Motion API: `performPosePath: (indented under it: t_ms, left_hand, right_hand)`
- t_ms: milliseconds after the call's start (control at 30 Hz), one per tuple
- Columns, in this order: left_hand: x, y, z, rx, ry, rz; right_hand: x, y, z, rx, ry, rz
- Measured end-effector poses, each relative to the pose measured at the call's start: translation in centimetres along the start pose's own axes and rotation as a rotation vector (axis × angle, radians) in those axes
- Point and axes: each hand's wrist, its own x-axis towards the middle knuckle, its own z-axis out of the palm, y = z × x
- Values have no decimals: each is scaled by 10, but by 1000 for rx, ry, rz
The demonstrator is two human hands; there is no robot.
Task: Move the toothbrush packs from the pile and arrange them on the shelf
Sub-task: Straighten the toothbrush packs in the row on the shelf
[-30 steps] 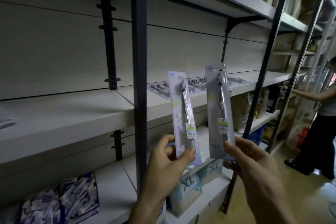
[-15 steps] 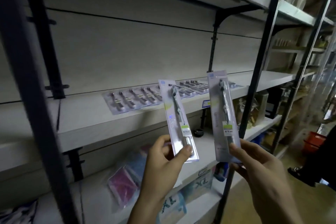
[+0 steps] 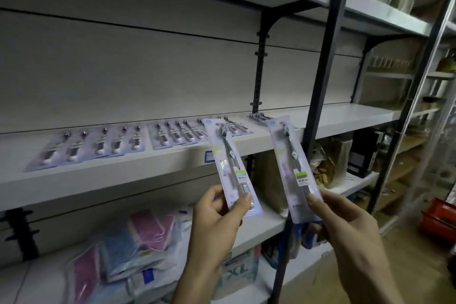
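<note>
Now left hand [image 3: 217, 224] pinching one toothbrush pack [image 3: 230, 163], right hand [image 3: 345, 234] pinching another pack [image 3: 293, 168] by bottom edges; likely light, stiff, slippery.

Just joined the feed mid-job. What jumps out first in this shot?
Two toothbrush packs held up in front of the shelf: the left hand pinches one pack, the right hand the other pack. Behind them, a row of packs lies flat on the middle shelf.
</note>
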Motion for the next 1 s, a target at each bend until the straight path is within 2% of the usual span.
performPosePath:
  t_ms: [267,433,733,1000]
  left_hand:
    - [47,-21,55,37,75,-16]
    - [97,-35,83,9,87,16]
    - [199,-30,116,-39,116,124]
    - [256,-28,120,0,241,161]
  right_hand:
    - [81,15,-28,-19,-35,-3]
    - [138,21,-26,-34,25,-80]
    - [251,7,4,-121,53,-301]
    - [323,4,47,-293,54,-401]
